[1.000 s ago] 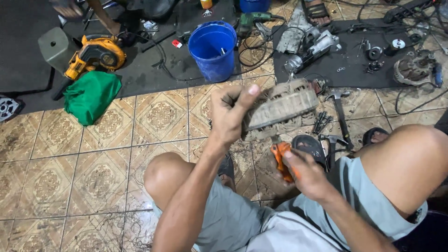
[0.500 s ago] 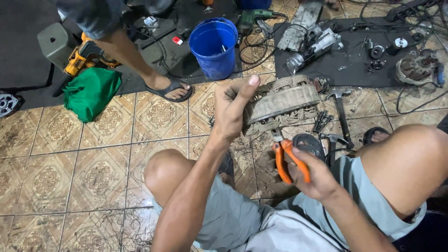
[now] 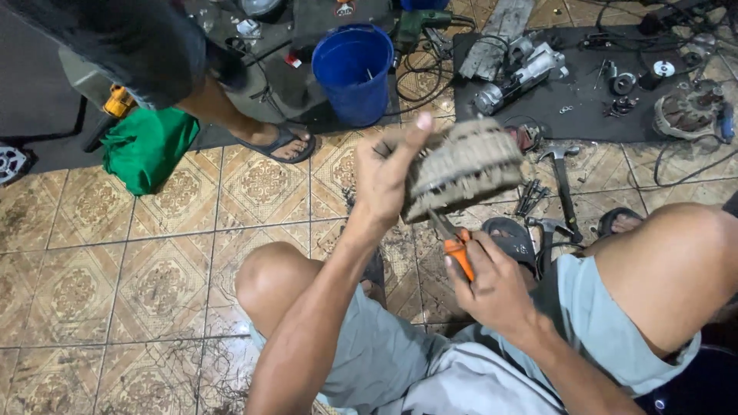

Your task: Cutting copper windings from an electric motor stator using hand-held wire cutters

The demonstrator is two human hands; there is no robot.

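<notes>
The left hand (image 3: 392,180) is closed around a round, grimy stator ring (image 3: 461,165), thumb up along its near edge, holding it in the air above the tiled floor (image 3: 154,261); it sits higher and nearer the camera than half a second ago. The right hand (image 3: 492,288) is clenched on orange-handled pliers (image 3: 455,247), whose tip now touches the ring's lower edge, where before the handles stood spread and apart from it. Another person's sandalled foot (image 3: 280,142) has stepped closer to the blue bucket (image 3: 354,73); a green cloth (image 3: 146,146) lies left; a hammer (image 3: 561,180) lies right.
</notes>
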